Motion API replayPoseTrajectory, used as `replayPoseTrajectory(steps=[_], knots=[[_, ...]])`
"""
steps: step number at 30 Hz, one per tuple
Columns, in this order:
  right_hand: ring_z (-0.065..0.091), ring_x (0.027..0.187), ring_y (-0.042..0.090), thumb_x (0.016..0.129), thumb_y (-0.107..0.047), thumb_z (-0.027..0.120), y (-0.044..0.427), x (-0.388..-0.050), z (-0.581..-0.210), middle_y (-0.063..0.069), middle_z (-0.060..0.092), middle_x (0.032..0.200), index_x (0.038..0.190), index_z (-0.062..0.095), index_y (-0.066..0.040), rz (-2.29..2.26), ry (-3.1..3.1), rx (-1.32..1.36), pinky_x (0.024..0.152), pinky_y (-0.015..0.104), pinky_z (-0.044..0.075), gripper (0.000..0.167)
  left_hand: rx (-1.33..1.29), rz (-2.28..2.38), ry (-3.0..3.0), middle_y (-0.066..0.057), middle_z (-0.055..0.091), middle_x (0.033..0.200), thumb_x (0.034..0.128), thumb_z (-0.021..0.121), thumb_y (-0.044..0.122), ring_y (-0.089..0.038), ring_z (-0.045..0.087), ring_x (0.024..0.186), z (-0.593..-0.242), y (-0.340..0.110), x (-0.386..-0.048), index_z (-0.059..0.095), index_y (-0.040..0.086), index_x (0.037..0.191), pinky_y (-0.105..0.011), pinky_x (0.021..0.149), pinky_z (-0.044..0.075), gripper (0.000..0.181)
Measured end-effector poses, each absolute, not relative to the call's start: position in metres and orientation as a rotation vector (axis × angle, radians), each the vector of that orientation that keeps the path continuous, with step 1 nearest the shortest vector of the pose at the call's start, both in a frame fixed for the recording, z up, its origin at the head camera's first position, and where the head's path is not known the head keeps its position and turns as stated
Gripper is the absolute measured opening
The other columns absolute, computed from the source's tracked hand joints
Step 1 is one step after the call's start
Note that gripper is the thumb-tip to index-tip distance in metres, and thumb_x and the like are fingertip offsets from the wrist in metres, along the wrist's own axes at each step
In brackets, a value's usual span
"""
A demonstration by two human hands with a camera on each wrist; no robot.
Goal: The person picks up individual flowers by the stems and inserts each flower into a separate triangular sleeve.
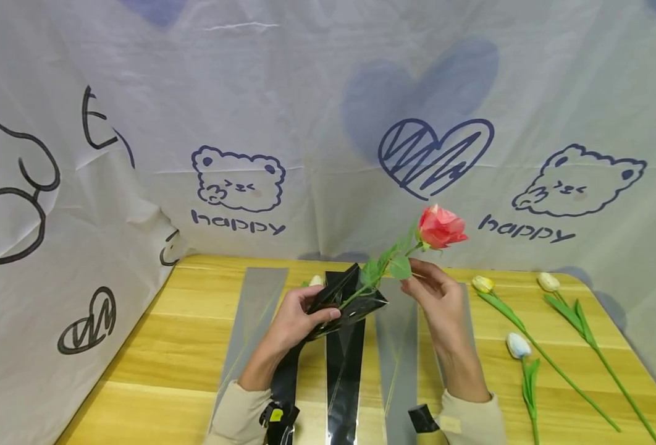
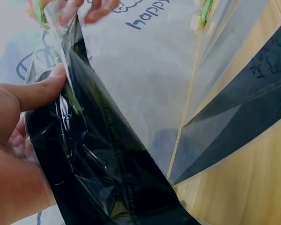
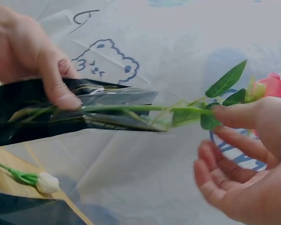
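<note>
A pink-red artificial rose [image 1: 441, 228] with green leaves leans up to the right, its lower stem inside a black-and-clear plastic flower sleeve [image 1: 346, 321]. My left hand [image 1: 294, 318] grips this sleeve around the stem, thumb on top, as the right wrist view also shows. Close below the bloom, my right hand [image 1: 436, 296] pinches a green leaf [image 3: 210, 121] of the rose between thumb and index finger. The other fingers of that hand are loosely bent. In the left wrist view, the sleeve [image 2: 107, 154] hangs below the left thumb, and the bloom is mostly cut off.
More flat sleeves, including a black one [image 1: 343, 383] and a grey one [image 1: 397, 346], lie on the wooden table [image 1: 155, 364]. Yellow [image 1: 482, 284], white [image 1: 548, 282] and blue-white tulips [image 1: 519, 346] lie at the right. Another white tulip [image 3: 48, 183] lies behind the left hand. A printed cloth [image 1: 317, 123] hangs behind.
</note>
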State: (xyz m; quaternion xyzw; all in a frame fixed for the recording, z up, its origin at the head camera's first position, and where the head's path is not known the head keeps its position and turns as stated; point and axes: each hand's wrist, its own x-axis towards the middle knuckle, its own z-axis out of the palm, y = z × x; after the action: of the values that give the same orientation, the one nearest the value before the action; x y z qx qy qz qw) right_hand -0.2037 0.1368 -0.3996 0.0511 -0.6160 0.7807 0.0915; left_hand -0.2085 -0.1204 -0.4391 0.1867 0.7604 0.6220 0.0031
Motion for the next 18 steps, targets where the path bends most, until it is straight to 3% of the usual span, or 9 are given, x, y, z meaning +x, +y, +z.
replayPoseTrajectory(steps=[3, 6, 10, 13, 16, 18], knots=[[0.069, 0.087, 0.012, 0.098, 0.007, 0.063, 0.139, -0.2051, -0.3973, 0.002, 0.072, 0.101, 0.104, 0.075, -0.003, 2.428, -1.602, 0.123, 0.08, 0.027, 0.057, 0.017, 0.569, 1.884, 2.44, -0.022, 0.07, 0.118, 0.0893, 0.079, 0.003, -0.028, 0.068, 0.099, -0.4392, -0.1204, -0.2086, 0.068, -0.008, 0.126, -0.03, 0.081, 0.053, 0.039], [0.069, 0.083, 0.011, 0.097, 0.006, 0.065, 0.1371, -0.2069, -0.3953, 0.002, 0.074, 0.093, 0.092, 0.076, -0.007, 2.495, -1.467, 0.08, 0.074, 0.025, 0.057, 0.018, 0.577, 1.829, 2.463, -0.021, 0.07, 0.112, 0.0892, 0.08, 0.005, -0.026, 0.065, 0.092, -0.4381, -0.1208, -0.2086, 0.068, -0.008, 0.125, -0.03, 0.079, 0.051, 0.04], [0.072, 0.081, 0.015, 0.093, 0.008, 0.069, 0.1353, -0.207, -0.3937, 0.006, 0.076, 0.091, 0.093, 0.075, -0.001, 2.491, -1.385, 0.045, 0.071, 0.027, 0.058, 0.011, 0.651, 1.797, 2.436, -0.008, 0.065, 0.084, 0.0899, 0.079, 0.005, -0.014, 0.052, 0.072, -0.436, -0.1207, -0.2096, 0.072, -0.004, 0.112, -0.026, 0.067, 0.044, 0.025], [0.074, 0.08, 0.018, 0.091, 0.009, 0.072, 0.135, -0.2055, -0.3936, 0.011, 0.076, 0.092, 0.098, 0.073, 0.006, 2.463, -1.373, 0.054, 0.071, 0.031, 0.06, 0.008, 0.688, 1.793, 2.402, 0.0, 0.064, 0.082, 0.0904, 0.078, 0.004, -0.01, 0.054, 0.069, -0.4349, -0.1201, -0.2095, 0.071, -0.002, 0.106, -0.024, 0.064, 0.044, 0.019], [0.075, 0.08, 0.021, 0.089, 0.008, 0.074, 0.1342, -0.2038, -0.3943, 0.014, 0.076, 0.091, 0.1, 0.07, 0.012, 2.429, -1.41, 0.089, 0.072, 0.033, 0.06, 0.013, 0.686, 1.764, 2.401, -0.007, 0.069, 0.089, 0.0913, 0.078, 0.006, -0.016, 0.06, 0.076, -0.4342, -0.1185, -0.2084, 0.071, -0.003, 0.108, -0.028, 0.069, 0.049, 0.02], [0.075, 0.08, 0.022, 0.089, 0.009, 0.074, 0.1326, -0.2033, -0.3949, 0.014, 0.076, 0.093, 0.101, 0.07, 0.015, 2.401, -1.452, 0.125, 0.072, 0.035, 0.06, 0.014, 0.653, 1.741, 2.432, -0.017, 0.071, 0.108, 0.0913, 0.079, 0.008, -0.025, 0.066, 0.093, -0.4338, -0.1175, -0.2068, 0.07, -0.005, 0.116, -0.035, 0.081, 0.054, 0.03]])
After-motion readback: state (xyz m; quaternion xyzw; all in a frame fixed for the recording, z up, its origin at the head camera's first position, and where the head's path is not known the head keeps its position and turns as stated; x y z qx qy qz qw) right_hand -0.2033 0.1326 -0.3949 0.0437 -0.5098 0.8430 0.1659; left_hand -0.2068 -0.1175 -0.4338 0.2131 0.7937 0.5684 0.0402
